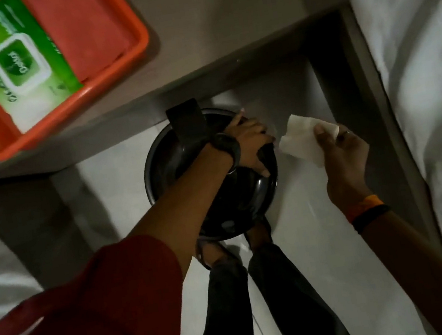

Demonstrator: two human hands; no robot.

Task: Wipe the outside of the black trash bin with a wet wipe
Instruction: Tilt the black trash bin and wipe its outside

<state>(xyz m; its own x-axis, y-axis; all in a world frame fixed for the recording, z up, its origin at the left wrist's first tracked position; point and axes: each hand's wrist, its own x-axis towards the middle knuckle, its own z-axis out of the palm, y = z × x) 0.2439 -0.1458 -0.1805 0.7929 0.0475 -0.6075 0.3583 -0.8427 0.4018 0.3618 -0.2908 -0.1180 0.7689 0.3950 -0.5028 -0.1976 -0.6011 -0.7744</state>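
At the centre of the frame, one black trash bin (186, 172) is seen from above on the floor, below the counter (221, 23) edge. Its rim is gripped by the left hand (251, 145). One white wet wipe (302, 141) is pinched in the right hand (344, 154), just right of the bin. At upper left, one green wipes pack (12, 63) is held in one orange tray (114, 77).

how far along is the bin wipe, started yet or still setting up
Done: a wet wipe is out, held in the right hand. In hand: the left hand grips the black trash bin at its rim. Left: the wipe is still off the bin, so the outside wiping remains.
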